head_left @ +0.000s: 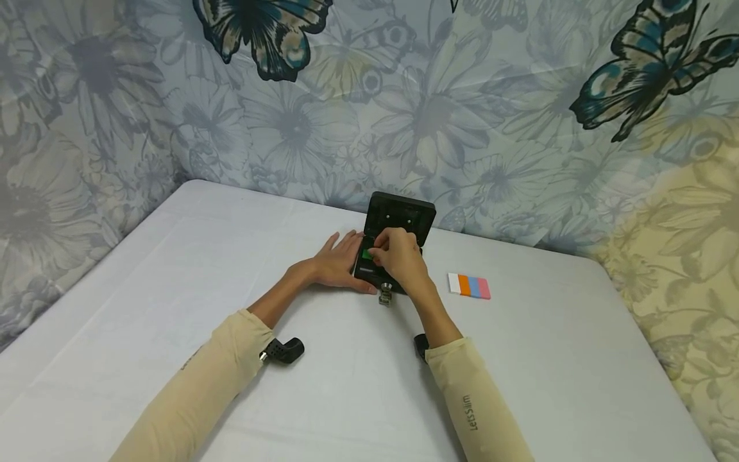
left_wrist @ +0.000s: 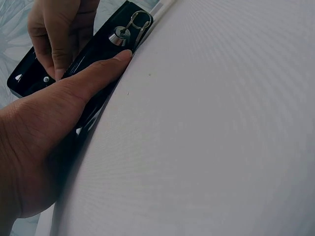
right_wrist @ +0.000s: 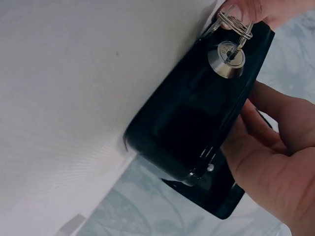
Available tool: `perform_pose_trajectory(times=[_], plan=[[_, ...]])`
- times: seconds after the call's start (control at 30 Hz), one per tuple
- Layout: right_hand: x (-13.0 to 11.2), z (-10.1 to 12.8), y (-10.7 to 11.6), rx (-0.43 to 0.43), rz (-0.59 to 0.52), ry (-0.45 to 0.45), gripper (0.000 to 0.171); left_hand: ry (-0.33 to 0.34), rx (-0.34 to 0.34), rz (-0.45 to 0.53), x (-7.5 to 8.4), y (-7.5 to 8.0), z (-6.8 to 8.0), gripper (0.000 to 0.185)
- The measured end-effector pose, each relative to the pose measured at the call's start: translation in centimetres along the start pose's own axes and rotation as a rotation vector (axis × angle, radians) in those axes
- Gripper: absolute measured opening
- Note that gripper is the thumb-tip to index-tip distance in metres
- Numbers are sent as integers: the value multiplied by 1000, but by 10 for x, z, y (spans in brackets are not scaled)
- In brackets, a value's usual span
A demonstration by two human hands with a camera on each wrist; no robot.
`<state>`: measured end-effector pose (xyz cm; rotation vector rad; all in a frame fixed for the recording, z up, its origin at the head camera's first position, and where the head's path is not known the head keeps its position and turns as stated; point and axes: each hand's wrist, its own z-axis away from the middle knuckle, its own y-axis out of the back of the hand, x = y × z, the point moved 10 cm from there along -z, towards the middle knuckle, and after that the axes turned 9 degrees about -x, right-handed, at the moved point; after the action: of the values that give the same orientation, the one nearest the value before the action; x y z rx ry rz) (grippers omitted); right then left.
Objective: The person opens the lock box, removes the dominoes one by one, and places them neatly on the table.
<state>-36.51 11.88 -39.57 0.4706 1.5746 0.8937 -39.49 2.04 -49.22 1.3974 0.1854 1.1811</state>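
A small black lockable box (head_left: 370,273) stands on the table with its lid (head_left: 400,217) raised. A ring of keys (left_wrist: 141,20) hangs from the silver lock (right_wrist: 227,59) on its front. My left hand (head_left: 336,263) rests against the box's left side, fingers straight and spread, the thumb reaching along the front near the lock. Over the opening, my right hand (head_left: 401,255) has its fingers bent down into the box. Thumb and fingertip pinch at a small green piece (head_left: 367,253) inside. In both wrist views the box wall hides those fingertips.
Right of the box lies a flat row of white, orange, blue and pink pieces (head_left: 469,286). The white table (head_left: 358,398) meets a wall cloth (head_left: 323,128) with flowers and butterflies just behind the lid. Black wrist cameras (head_left: 287,351) protrude at the sleeves.
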Motion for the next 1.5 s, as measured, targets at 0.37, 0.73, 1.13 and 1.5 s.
perform_pose_trajectory(times=[0.37,0.73,1.13,1.5], plan=[[5,0,0,-31,87,-70,29,-3,-7,-4,10,5,4,124],[2,-2,-6,-83,102,-36,25,-11,7,-23,5,3,2,128],[3,-3,6,-101,-28,72,15,-24,22,-13,4,2,1,122],[8,1,33,-88,-230,26,27,-19,9,-8,2,2,2,124]])
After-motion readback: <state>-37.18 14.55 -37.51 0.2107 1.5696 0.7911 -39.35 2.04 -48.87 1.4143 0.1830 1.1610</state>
